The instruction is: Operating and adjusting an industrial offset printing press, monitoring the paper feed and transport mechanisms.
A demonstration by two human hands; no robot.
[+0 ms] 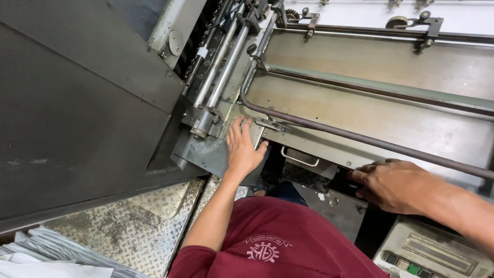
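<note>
I stand at a large printing machine in a dark red shirt. My left hand [243,147] lies flat, fingers together, on the grey metal corner of the machine frame [203,153], just below two steel rollers [221,67]. My right hand [393,184] reaches under the front edge of the machine's flat feed board [370,116], fingers curled into a dark gap below a long brown metal bar [360,138]. What its fingertips touch is hidden. Neither hand visibly holds a loose object.
A dark grey sloped cover [77,103] fills the left side. Diamond-plate flooring [139,226] lies below it, with a stack of white paper sheets [46,255] at the bottom left. A control panel with buttons [432,252] sits at the bottom right. A metal handle [299,157] is between my hands.
</note>
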